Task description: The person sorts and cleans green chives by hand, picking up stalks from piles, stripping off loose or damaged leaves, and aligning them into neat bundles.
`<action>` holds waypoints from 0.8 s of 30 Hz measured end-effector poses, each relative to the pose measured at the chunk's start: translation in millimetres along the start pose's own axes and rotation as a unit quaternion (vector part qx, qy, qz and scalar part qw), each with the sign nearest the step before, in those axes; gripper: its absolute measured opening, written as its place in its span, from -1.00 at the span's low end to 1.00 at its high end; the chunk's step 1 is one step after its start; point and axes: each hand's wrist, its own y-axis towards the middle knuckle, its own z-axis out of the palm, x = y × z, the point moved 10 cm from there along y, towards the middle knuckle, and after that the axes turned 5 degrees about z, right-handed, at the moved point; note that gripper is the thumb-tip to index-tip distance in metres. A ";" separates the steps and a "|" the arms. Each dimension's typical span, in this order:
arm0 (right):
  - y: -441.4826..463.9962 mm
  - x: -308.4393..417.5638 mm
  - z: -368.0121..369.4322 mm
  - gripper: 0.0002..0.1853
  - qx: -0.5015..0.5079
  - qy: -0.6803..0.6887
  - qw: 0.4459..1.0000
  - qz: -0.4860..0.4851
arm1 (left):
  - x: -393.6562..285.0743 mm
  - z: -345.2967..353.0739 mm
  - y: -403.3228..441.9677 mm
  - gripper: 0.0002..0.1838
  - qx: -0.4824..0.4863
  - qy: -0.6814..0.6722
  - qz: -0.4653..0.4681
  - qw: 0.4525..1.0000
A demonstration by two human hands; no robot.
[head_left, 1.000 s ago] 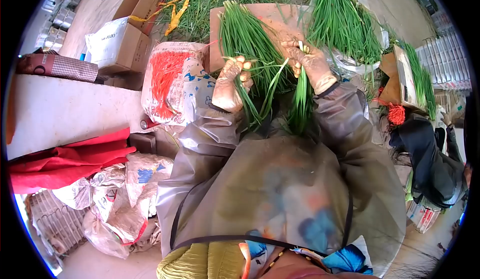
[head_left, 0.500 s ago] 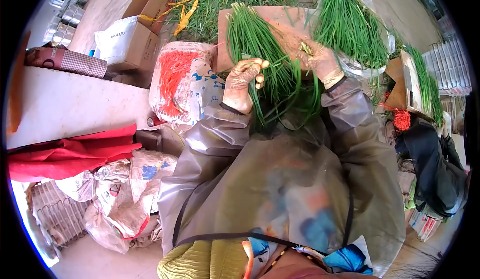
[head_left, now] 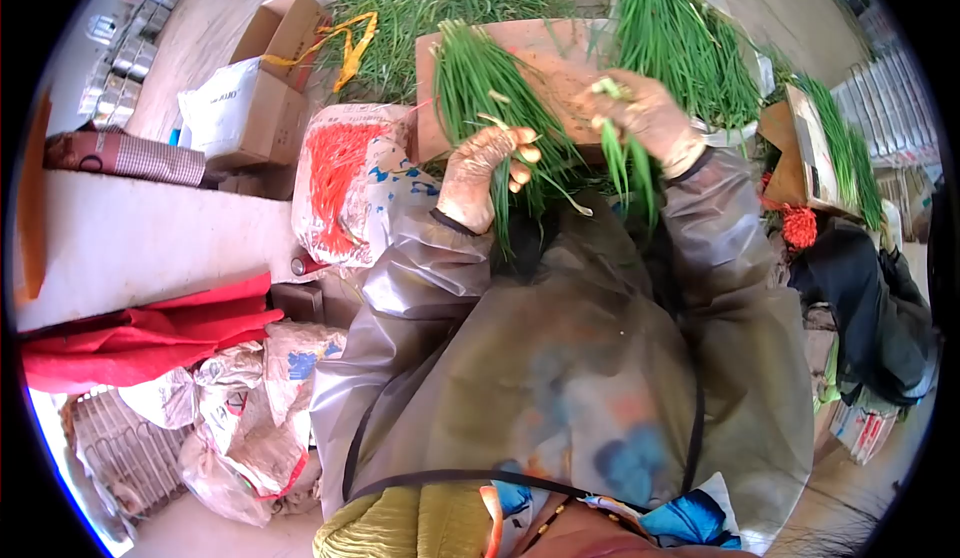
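Observation:
A thick bunch of long green chives (head_left: 487, 73) lies on a brown board (head_left: 560, 53) in front of me, its leaves hanging over the near edge. My left hand (head_left: 485, 168) rests against the left side of this bunch, fingers curled around some of its strands; a pale stalk shows by the fingertips. To the right of the bunch, my right hand (head_left: 650, 123) is closed on a few chives (head_left: 630, 163), pale ends up and green leaves dangling below. Another large bundle of chives (head_left: 680, 53) lies on white plastic beyond my right hand.
Loose greens (head_left: 450, 3) are heaped behind the board. Left stand an open cardboard box (head_left: 270, 98) and a sack (head_left: 395, 198) bearing red ties (head_left: 340, 178). A pale tabletop (head_left: 170, 223) holds a red cloth (head_left: 150, 328). Right, more chives (head_left: 850, 153) lie by a carton.
My right hand has moved slightly right and pulled a few strands away from the bunch. Leaves that looped between both hands now hang from my right hand. The view shifted slightly.

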 end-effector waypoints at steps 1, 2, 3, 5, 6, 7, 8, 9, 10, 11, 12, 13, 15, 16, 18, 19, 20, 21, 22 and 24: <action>-3.8 15.7 21.6 -0.65 0.055 0.005 0.998 -0.038 | 10.2 9.6 0.7 -0.78 0.022 0.022 -0.031 0.999; -3.5 12.5 35.7 -0.66 0.091 0.040 0.994 -0.034 | 23.7 17.8 1.2 -0.75 0.044 0.030 -0.067 0.996; -4.4 8.7 47.2 -0.68 0.127 0.076 0.989 -0.030 | 34.7 24.8 1.6 -0.76 0.061 0.051 -0.084 0.993; -11.8 -11.9 67.4 -0.71 0.233 0.133 0.958 0.101 | 49.8 40.3 1.2 -0.76 0.100 0.092 -0.107 0.985; -2.8 -11.5 55.8 -0.70 0.176 0.037 0.983 0.037 | 58.1 45.1 3.2 -0.78 0.115 0.099 -0.119 0.981; 1.1 -5.6 43.8 -0.68 0.116 -0.062 0.991 -0.028 | 61.2 47.5 4.7 -0.78 0.119 0.098 -0.121 0.981; 0.3 -8.3 21.4 -0.68 0.077 -0.030 0.997 -0.008 | 64.4 51.7 5.2 -0.78 0.131 0.111 -0.127 0.977; -5.2 0.0 0.9 -0.68 0.038 0.002 0.999 0.013 | 67.6 55.9 4.9 -0.77 0.142 0.123 -0.132 0.973; 1.7 -15.1 -20.1 -0.70 0.020 0.041 0.999 0.020 | 69.3 59.9 5.4 -0.70 0.166 0.140 -0.116 0.969; 5.0 -26.9 -31.3 -0.71 0.063 0.097 0.993 -0.007 | 74.7 61.7 6.3 -0.70 0.170 0.138 -0.117 0.969; 0.5 -29.2 -35.2 -0.70 0.050 0.073 0.995 0.039 | 74.5 63.8 9.8 -0.71 0.167 0.119 -0.100 0.974; -6.8 -31.4 -35.8 -0.69 0.037 0.050 0.994 0.086 | 73.0 65.9 13.1 -0.72 0.164 0.100 -0.084 0.978; -14.3 -37.7 -14.3 -0.72 0.093 0.009 0.994 0.064 | 75.2 75.3 18.2 -0.73 0.176 0.094 -0.093 0.976; -16.9 -42.5 -6.9 -0.70 0.107 0.019 0.992 0.066 | 77.5 83.9 20.3 -0.74 0.178 0.079 -0.108 0.975; -15.3 -44.2 -12.6 -0.70 0.094 0.098 0.988 0.068 | 84.6 90.2 26.7 -0.74 0.176 0.059 -0.123 0.975; -9.1 -47.9 -24.9 -0.71 0.068 0.083 0.991 0.077 | 90.9 88.0 32.0 -0.74 0.177 0.058 -0.124 0.975; -4.2 -42.0 -47.9 -0.73 0.007 0.015 0.998 0.060 | 98.3 86.4 36.8 -0.74 0.201 0.073 -0.117 0.970; -0.8 -38.8 -58.6 -0.74 0.019 0.049 0.997 0.052 | 105.6 85.4 40.4 -0.74 0.225 0.088 -0.109 0.964; 3.0 -36.2 -75.0 -0.74 -0.018 0.026 0.998 0.047 | 115.8 81.3 43.1 -0.74 0.227 0.117 -0.107 0.961; 7.5 -18.5 -109.9 -0.73 -0.083 0.009 0.997 -0.002 | 174.4 57.7 44.7 -0.61 0.237 0.198 -0.187 0.932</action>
